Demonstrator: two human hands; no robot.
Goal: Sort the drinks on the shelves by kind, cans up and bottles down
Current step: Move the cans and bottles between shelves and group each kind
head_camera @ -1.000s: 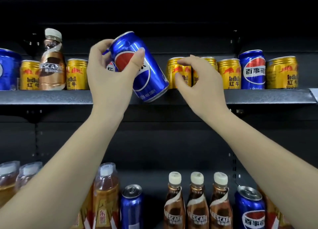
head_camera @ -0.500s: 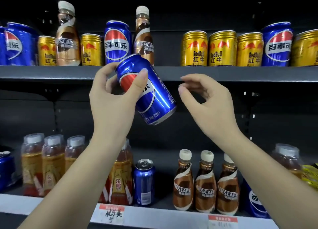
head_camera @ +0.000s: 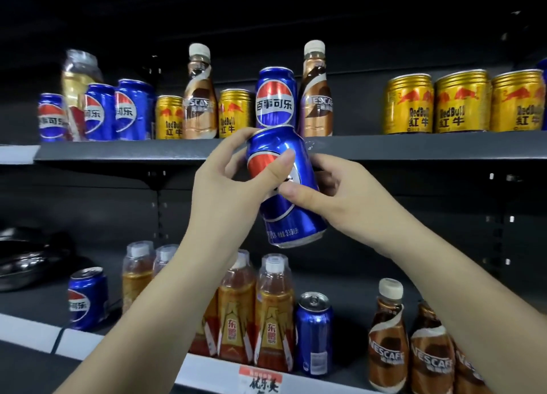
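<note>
A blue Pepsi can (head_camera: 291,216) hangs tilted in front of the upper shelf (head_camera: 118,151). My left hand (head_camera: 231,192) grips it from the left, thumb across its red logo. My right hand (head_camera: 331,198) holds it from the right, thumb on its front. On the upper shelf stand several Pepsi cans (head_camera: 275,97), gold Red Bull cans (head_camera: 408,105), two Nescafe bottles (head_camera: 315,91) and a yellow tea bottle (head_camera: 78,80). The lower shelf (head_camera: 35,331) carries orange tea bottles (head_camera: 273,310), Nescafe bottles (head_camera: 386,340) and two blue cans (head_camera: 313,331).
A dark object (head_camera: 26,257) lies at the far left of the lower shelf, and a black cable (head_camera: 63,331) runs over its front edge. A price tag (head_camera: 260,379) is fixed to that edge. A gap on the upper shelf lies between the right Nescafe bottle and the Red Bull cans.
The can has come down from the upper shelf's level to just below its edge. My right hand, open and apart from it before, now holds the can too. The view shifted left.
</note>
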